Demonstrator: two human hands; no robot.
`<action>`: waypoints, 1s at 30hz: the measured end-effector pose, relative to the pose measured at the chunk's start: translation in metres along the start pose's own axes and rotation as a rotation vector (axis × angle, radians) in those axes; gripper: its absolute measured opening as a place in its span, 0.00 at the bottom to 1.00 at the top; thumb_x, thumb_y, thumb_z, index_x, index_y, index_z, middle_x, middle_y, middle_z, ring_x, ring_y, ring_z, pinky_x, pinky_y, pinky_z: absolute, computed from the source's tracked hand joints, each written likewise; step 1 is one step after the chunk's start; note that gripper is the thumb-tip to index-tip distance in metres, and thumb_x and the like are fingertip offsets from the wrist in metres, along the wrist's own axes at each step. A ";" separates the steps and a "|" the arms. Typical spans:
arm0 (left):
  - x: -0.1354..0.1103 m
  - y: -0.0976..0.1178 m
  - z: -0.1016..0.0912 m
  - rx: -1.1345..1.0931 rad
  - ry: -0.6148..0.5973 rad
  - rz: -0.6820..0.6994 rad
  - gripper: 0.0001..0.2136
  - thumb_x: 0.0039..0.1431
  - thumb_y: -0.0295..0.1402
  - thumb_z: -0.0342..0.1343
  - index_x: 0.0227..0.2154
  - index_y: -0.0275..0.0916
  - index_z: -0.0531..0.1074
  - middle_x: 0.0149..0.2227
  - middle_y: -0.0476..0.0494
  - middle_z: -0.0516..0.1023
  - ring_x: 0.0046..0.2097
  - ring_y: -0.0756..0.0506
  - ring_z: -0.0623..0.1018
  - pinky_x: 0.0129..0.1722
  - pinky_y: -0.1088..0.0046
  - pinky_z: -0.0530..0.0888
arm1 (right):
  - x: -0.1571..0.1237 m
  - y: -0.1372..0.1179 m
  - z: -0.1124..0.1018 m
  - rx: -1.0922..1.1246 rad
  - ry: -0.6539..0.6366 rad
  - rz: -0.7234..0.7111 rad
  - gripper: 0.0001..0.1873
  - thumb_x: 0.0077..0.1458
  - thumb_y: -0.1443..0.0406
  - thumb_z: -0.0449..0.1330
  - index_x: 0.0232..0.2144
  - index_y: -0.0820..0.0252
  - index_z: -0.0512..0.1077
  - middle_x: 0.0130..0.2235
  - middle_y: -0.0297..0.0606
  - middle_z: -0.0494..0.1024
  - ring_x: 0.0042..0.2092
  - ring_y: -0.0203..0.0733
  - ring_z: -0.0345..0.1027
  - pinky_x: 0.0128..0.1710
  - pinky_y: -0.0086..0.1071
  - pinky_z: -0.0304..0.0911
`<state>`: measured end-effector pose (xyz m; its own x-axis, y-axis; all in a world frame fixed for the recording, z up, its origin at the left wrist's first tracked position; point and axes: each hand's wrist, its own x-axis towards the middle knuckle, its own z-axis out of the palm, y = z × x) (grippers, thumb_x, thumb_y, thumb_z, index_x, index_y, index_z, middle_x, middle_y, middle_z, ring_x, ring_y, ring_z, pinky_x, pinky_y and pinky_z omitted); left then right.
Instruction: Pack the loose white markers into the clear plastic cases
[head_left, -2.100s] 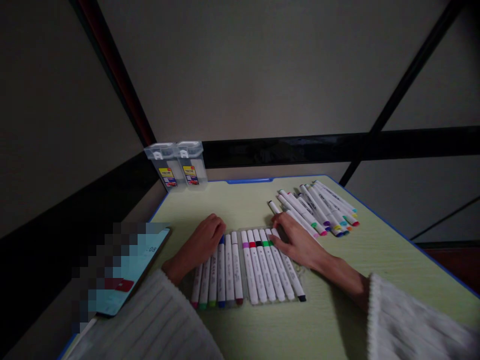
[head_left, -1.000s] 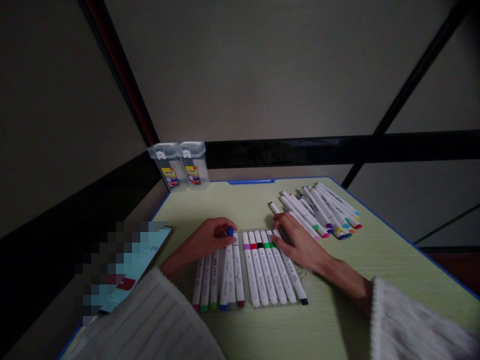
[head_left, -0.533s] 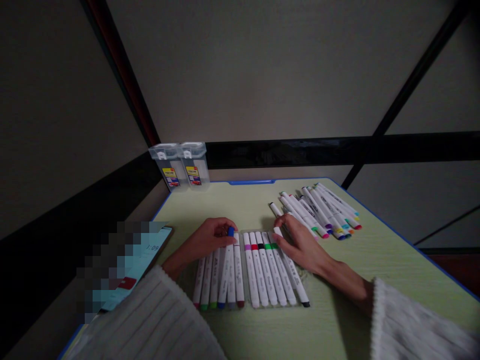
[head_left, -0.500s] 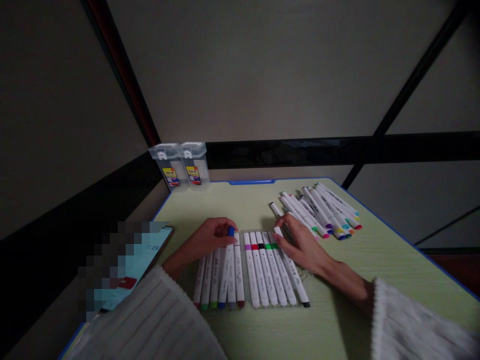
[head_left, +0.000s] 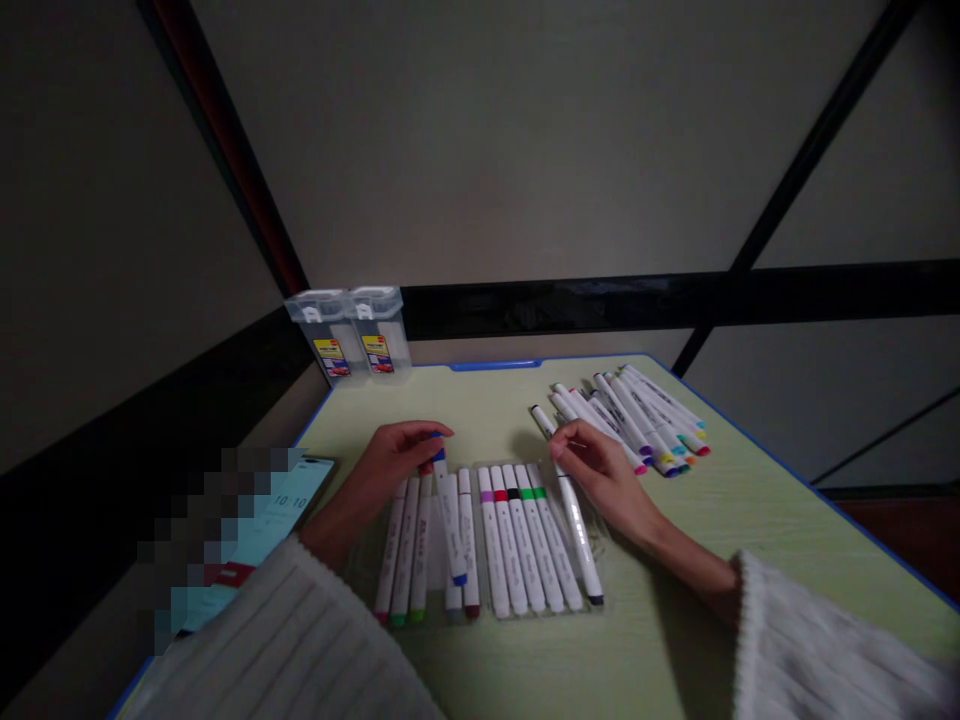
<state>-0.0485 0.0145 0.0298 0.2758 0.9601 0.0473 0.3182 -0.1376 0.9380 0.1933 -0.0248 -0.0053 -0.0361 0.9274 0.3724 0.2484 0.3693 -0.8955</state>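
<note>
My left hand pinches the top of a blue marker, raised and tilted over the left clear tray. In that tray lie several white markers with pink, green, grey and brown ends. My right hand grips the upper end of a black-ended marker, which slants along the right side of the right clear tray. Several white markers with purple, red, black and green bands lie side by side in this tray.
Loose markers are piled at the back right of the table. Two clear lidded boxes stand at the back left corner. A phone with a lit screen lies at the left edge.
My left hand has lifted the blue marker up and to the left, leaving a gap in the row. The black-ended marker in my right hand has swung to a steeper angle.
</note>
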 end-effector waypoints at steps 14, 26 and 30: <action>-0.005 0.026 0.072 -0.136 -0.092 0.046 0.15 0.52 0.33 0.51 0.40 0.33 0.73 0.17 0.51 0.69 0.21 0.53 0.68 0.22 0.79 0.67 | 0.008 0.001 -0.004 0.369 0.211 0.156 0.13 0.45 0.56 0.59 0.22 0.58 0.63 0.22 0.29 0.61 0.24 0.34 0.53 0.23 0.28 0.48; 0.005 0.015 0.107 -0.107 -0.120 0.045 0.13 0.51 0.26 0.50 0.39 0.32 0.73 0.20 0.50 0.69 0.21 0.54 0.67 0.23 0.80 0.68 | 0.008 0.002 -0.004 0.345 0.231 0.114 0.13 0.46 0.56 0.58 0.22 0.57 0.62 0.22 0.29 0.60 0.24 0.34 0.53 0.23 0.29 0.49; 0.006 0.009 0.107 -0.111 -0.119 0.022 0.15 0.51 0.25 0.51 0.44 0.33 0.70 0.28 0.45 0.75 0.29 0.51 0.72 0.27 0.78 0.70 | 0.008 0.002 -0.004 0.375 0.231 0.118 0.12 0.46 0.57 0.58 0.22 0.58 0.63 0.22 0.28 0.61 0.24 0.34 0.53 0.24 0.29 0.47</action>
<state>0.0532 -0.0069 0.0012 0.3889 0.9207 0.0335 0.2104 -0.1242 0.9697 0.1969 -0.0166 -0.0028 0.1992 0.9422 0.2692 -0.1317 0.2980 -0.9454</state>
